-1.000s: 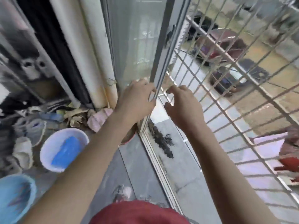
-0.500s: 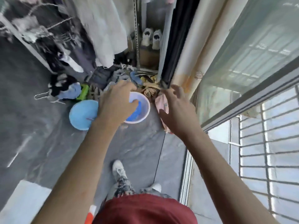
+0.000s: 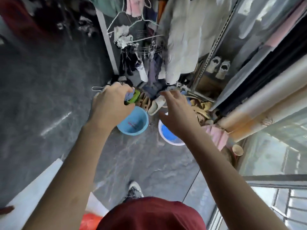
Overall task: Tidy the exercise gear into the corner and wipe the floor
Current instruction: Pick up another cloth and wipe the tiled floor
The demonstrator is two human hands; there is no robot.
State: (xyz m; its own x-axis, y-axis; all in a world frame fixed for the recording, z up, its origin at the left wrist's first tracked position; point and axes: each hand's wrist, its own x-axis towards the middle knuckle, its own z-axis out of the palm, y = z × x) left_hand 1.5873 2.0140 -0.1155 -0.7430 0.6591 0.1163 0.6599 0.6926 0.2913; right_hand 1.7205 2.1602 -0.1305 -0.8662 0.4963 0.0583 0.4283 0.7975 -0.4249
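A corner of a room is seen from above, with both bare arms stretched forward over a dark grey marbled floor [image 3: 54,90].

The left hand [image 3: 110,104] is held above the near rim of a light blue basin [image 3: 133,122], its fingers curled downward. Whether anything is gripped by them cannot be told, since the fingertips are hidden behind the knuckles. Just past that hand, a green object [image 3: 134,97] is seen on the floor, partly covered.

The right hand [image 3: 177,113] is held above a white basin [image 3: 169,134] with a blue inside. Its fingers are spread apart and relaxed, and nothing is held.

The two basins are set on the floor near each other, the blue one to the left. Beyond them, a pile of slippers and shoes is heaped in the corner; a pale slipper [image 3: 156,105] lies between the two hands. A pair of white shoes [image 3: 218,67] is stood on a low shelf further back. Clothes and wire hangers [image 3: 131,22] are hung above the pile. No exercise gear can be clearly made out in the clutter.

To the right, rolled cream-coloured material [image 3: 259,117] is leaned along a glass door. A pink cloth [image 3: 216,135] and a paper cup [image 3: 237,150] lie at its foot. A red shirt [image 3: 149,214] and one white shoe [image 3: 134,190] of the person are seen at the bottom edge.
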